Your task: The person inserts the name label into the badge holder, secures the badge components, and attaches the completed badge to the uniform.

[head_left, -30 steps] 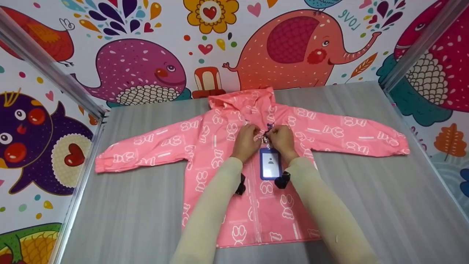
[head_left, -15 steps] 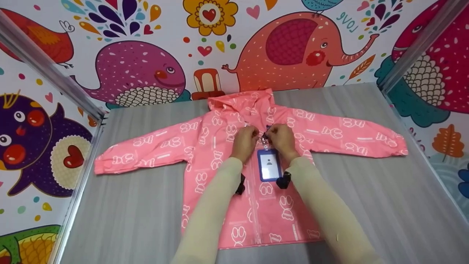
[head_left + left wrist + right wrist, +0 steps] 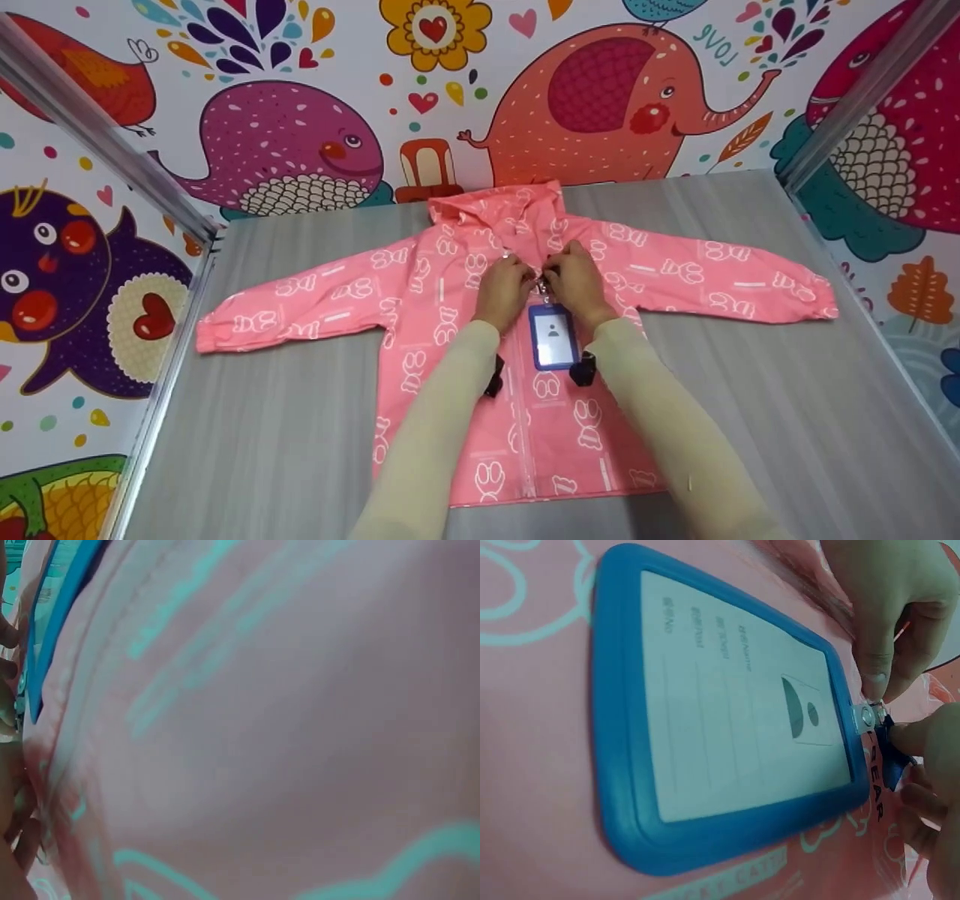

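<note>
A pink hooded jacket (image 3: 420, 300) with white printed figures lies spread on the table, sleeves out to both sides. On its front rests a blue-framed ID badge (image 3: 553, 337), seen close up in the right wrist view (image 3: 735, 712). A small metal clip (image 3: 868, 717) and a dark blue piece (image 3: 894, 754) sit at the badge's top. My left hand (image 3: 504, 289) pinches at the clip, by the jacket's front opening; whether cloth is between its fingertips is hidden. With thumb and fingers, my right hand (image 3: 576, 289) pinches the dark blue piece beside it.
The grey wood-grain table (image 3: 285, 420) surrounds the jacket. Walls with cartoon animals, such as a whale (image 3: 292, 142) and an elephant (image 3: 585, 112), stand at the back and sides. A metal rail (image 3: 142, 435) runs along the left edge. Black devices (image 3: 583, 369) sit at the wrists.
Both hands stay near the badge's top. The right fingers have shifted, and the dark blue tip that showed above them no longer shows in the head view. The jacket lies as before.
</note>
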`<state>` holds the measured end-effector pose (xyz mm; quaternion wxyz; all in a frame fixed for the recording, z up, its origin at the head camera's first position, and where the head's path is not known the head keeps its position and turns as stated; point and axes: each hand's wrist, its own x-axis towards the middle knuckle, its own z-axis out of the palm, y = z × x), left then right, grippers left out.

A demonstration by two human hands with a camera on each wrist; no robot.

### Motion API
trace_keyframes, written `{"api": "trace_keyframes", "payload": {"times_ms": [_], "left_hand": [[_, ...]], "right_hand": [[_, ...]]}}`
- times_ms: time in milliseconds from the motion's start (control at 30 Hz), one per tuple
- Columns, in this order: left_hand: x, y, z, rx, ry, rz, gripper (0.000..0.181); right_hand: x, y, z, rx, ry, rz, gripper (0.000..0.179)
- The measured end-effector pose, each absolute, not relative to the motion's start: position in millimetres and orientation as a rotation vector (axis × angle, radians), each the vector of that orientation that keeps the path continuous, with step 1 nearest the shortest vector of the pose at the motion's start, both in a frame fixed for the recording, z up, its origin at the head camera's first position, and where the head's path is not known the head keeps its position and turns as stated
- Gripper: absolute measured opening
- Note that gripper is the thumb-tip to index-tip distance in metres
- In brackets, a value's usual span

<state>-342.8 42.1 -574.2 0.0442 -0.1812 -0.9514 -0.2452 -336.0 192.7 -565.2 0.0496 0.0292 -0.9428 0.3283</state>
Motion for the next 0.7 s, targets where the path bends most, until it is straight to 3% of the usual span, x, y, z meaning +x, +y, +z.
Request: {"api": "trace_keyframes", "payload": {"times_ms": [700], "left_hand": [[-344.0,42.7,-577.2,-0.409,-2.863,-0.710,0.008]], "right_hand": [[-334.9,201.0,-573.6,0.205,-2.763,1.313,0.017]]}}
